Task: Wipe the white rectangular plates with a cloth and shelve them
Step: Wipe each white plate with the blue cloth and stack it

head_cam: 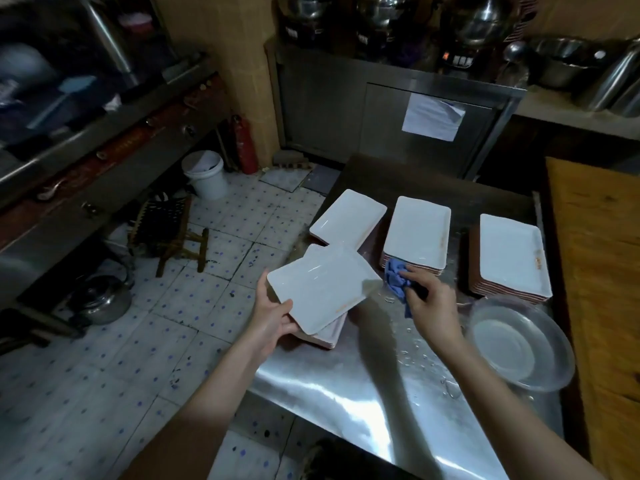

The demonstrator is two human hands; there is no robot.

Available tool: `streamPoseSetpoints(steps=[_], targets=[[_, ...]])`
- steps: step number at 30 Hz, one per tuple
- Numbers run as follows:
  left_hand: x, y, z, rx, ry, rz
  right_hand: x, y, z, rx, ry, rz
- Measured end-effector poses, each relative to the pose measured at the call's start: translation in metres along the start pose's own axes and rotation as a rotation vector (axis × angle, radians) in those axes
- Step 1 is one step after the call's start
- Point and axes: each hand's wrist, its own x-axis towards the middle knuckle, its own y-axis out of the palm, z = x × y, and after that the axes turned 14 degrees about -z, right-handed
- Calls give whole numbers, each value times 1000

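Left hand (273,320) grips 1 white rectangular plate (322,292) face up (presumably for wiping); right hand (429,301) beside it clutches blue cloth (397,282).

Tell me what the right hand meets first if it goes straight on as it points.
Likely the near corner of the middle plate stack, just past the blue cloth the right hand grips; depth is unclear, and the held plate lies close.

Just right of our right hand (431,303) we see a shallow bowl (519,344); beyond our left hand (273,317), a white bucket (205,174) and stool (166,230).
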Motion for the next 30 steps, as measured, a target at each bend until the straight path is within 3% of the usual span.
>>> streamPoseSetpoints(steps=[7, 22, 30], targets=[[4, -8, 14, -110, -39, -117, -5, 9, -2, 1, -1, 41], [17, -42, 27, 343, 90, -261, -13, 33, 1, 19, 12, 149], [24, -34, 15, 345, 128, -225, -5, 37, 3, 27, 39, 149]])
